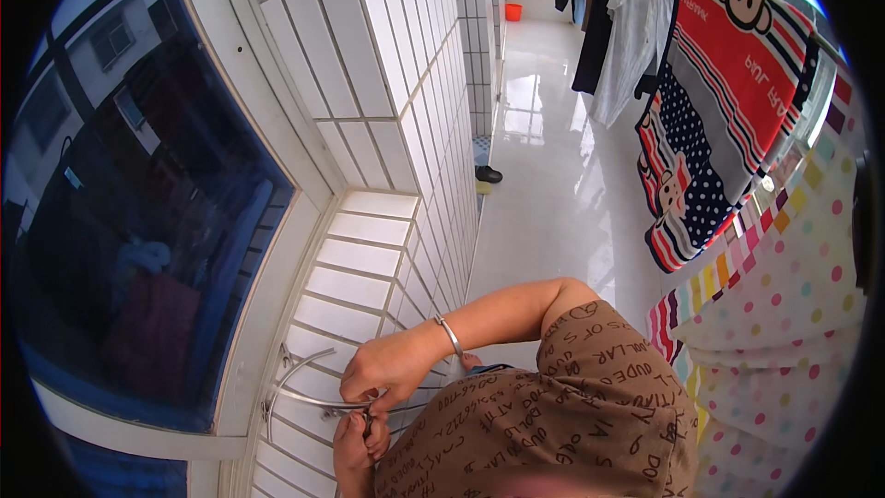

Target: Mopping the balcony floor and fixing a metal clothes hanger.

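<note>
My right hand (380, 366), with a silver bracelet (448, 335) on its wrist, pinches the end of a curved metal rod (318, 401). Just below it, my left hand (361, 437) has its fingers closed around a small dark metal part (367, 422) at that end; its exact kind is partly hidden by the fingers. More thin curved rods (304, 361) and small metal hooks or clips (285, 356) lie beside the hands over a white tiled ledge (363, 235). They look like parts of metal clothes hangers, though this is not certain.
A framed window (159, 221) stands at left, beside a white tiled wall (442, 117). Clothes (622, 34) and a patterned towel (740, 76) hang on a rail at right, with a dotted cloth (767, 332) nearer. A dark shoe (489, 174) and an orange bucket (513, 12) are farther along the glossy floor (546, 173).
</note>
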Demonstrator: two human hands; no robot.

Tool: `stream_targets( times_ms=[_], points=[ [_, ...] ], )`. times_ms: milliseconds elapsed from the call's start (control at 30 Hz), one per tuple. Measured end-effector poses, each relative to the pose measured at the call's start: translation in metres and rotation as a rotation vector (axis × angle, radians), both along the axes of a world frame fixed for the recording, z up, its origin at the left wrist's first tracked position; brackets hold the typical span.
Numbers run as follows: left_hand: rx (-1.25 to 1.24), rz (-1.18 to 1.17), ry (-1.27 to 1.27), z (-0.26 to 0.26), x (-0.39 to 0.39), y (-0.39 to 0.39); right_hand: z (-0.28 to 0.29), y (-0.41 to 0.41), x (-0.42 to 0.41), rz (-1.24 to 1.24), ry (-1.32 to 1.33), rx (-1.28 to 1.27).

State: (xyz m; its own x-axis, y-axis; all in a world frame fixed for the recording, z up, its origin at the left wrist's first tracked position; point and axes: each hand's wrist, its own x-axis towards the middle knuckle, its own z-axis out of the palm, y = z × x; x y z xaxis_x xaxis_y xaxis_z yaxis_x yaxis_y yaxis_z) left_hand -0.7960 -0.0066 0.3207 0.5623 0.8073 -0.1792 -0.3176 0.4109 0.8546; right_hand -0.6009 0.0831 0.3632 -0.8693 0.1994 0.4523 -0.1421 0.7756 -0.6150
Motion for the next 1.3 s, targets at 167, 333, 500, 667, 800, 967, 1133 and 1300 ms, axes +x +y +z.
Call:
stream_targets(
  times_ms=[167,333,500,667,800,967,1133,1300],
  points=[
    [0.017,0.108,0.222,-0.006,0.004,0.005,-0.008,-0.008,-0.007,-0.046,0.006,-0.152],
    [-0.079,0.23,0.273,0.002,0.016,0.007,-0.014,-0.003,-0.005,-0.183,-0.043,-0.21],
    [-0.11,0.294,0.2,-0.004,0.01,0.01,-0.017,0.0,-0.005,-0.168,-0.015,-0.133],
    [-0.1,0.271,0.189,-0.004,0.001,0.006,-0.011,-0.009,-0.007,-0.207,-0.056,0.044],
    [0.024,0.44,0.455,0.016,0.008,-0.011,-0.001,-0.008,-0.007,-0.237,-0.087,-0.136],
    [1.026,0.632,0.94,0.021,0.016,0.007,-0.038,0.017,-0.007,-0.108,0.082,-0.823],
    [1.178,0.681,1.108,0.017,0.023,0.017,-0.032,0.028,-0.01,-0.088,-0.069,-1.242],
    [1.143,0.747,1.125,0.01,0.014,0.014,-0.021,0.028,-0.016,0.027,-0.155,-1.314]
  ],
)
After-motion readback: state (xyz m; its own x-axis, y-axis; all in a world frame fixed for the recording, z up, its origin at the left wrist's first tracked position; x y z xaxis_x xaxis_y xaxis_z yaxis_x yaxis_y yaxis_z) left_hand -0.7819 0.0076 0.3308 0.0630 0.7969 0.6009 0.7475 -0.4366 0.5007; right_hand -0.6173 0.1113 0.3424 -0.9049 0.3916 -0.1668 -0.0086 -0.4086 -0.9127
